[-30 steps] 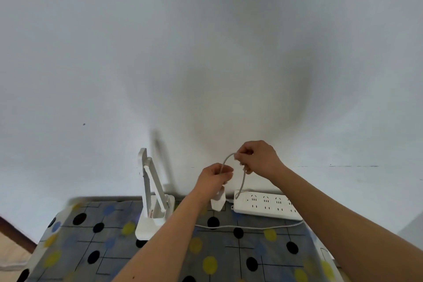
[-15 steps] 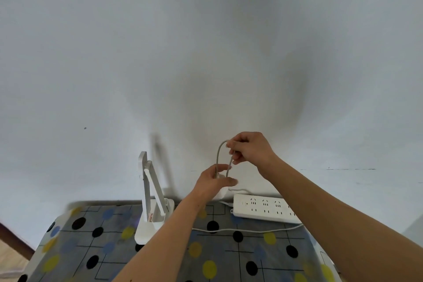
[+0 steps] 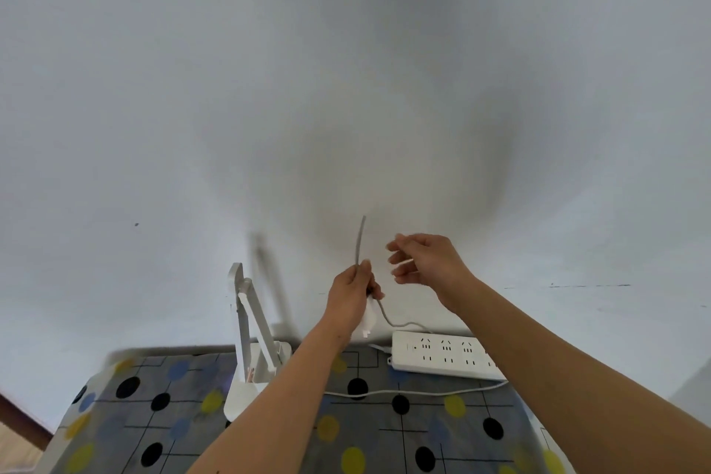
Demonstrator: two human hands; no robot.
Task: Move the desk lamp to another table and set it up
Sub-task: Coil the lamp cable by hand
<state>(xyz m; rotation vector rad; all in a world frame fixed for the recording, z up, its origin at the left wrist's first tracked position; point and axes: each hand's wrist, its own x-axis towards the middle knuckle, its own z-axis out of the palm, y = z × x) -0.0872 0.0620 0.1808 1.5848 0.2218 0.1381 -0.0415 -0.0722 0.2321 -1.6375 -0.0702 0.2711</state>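
Fingers (image 3: 365, 271) of the left hand (image 3: 352, 296) are clenched on the cord (image 3: 360, 239) and plug (image 3: 367, 321) at frame centre; the right hand (image 3: 425, 260) is held open. The folded lamp (image 3: 254, 342) is seen on the tabletop (image 3: 384, 431), lower left.

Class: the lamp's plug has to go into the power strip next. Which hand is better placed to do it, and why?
Probably the left hand: it already grips the plug and cable, just above the power strip. The right hand is open and empty.

White folded desk lamp (image 3: 254, 350) stands on the patterned table (image 3: 384, 431), against the wall.
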